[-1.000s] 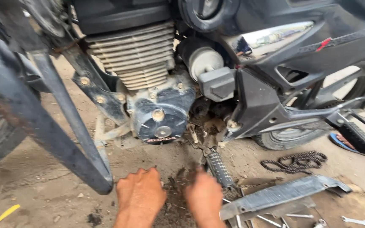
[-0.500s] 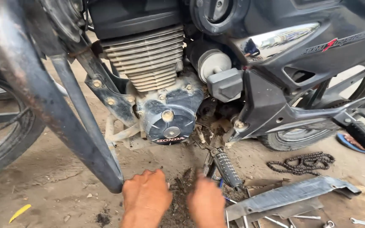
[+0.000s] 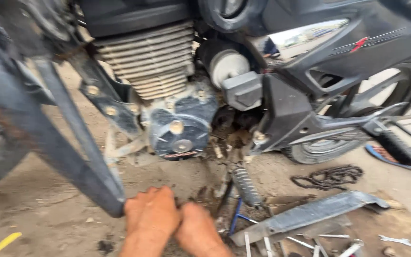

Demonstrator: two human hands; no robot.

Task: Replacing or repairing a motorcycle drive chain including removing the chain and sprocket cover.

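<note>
Two bare hands pressed together on the dirt floor under a motorcycle engine

Left hand (image 3: pixel 151 216) and right hand (image 3: pixel 197 232) touch side by side, knuckles up, fingers curled down into a dark, crumbly dirt pile (image 3: pixel 200 197) on the sandy floor (image 3: pixel 44 223); whether either grip pinches anything, cannot tell. Just above: engine (image 3: pixel 179 126), finned grey metal cylinder over a rounded dark cover. Ribbed rubber footpeg (image 3: pixel 245 185) just right of the hands. Flat grey metal chain guard (image 3: pixel 305 216) and greasy coiled chain (image 3: pixel 329 176) lie further right
</note>
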